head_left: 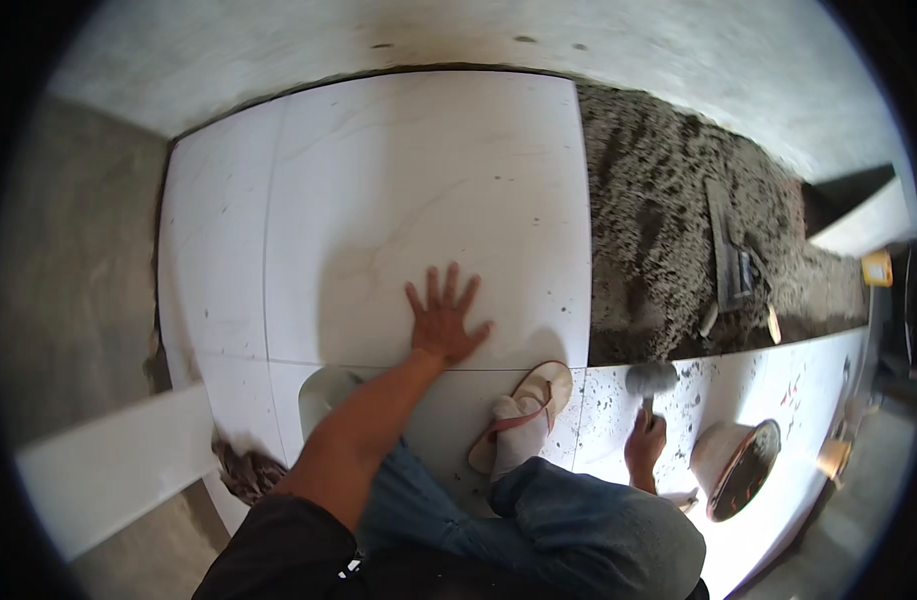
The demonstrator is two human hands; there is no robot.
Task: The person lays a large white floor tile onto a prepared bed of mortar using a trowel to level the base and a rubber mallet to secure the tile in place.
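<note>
My left hand [444, 325] lies flat with its fingers spread on a large white tile [448, 170], close to the tile's near edge. To the right, my right hand [645, 440] is wrapped round the handle of a mallet [651, 378]. The mallet's dark grey head is above a speckled white tile [618, 400], near the edge of the mortar bed [643, 220]. I cannot tell whether the head touches anything. My sandalled foot [523, 420] stands between my hands on the near row of tiles.
A flat trowel [733, 255] rests on the grey mortar. At the right stands a bucket [713, 455] with a dirty inside. A crumpled cloth [246, 470] and a long white strip [118, 470] are at the left. Walls [458, 35] border the far side. A yellow container [876, 268] sits far right.
</note>
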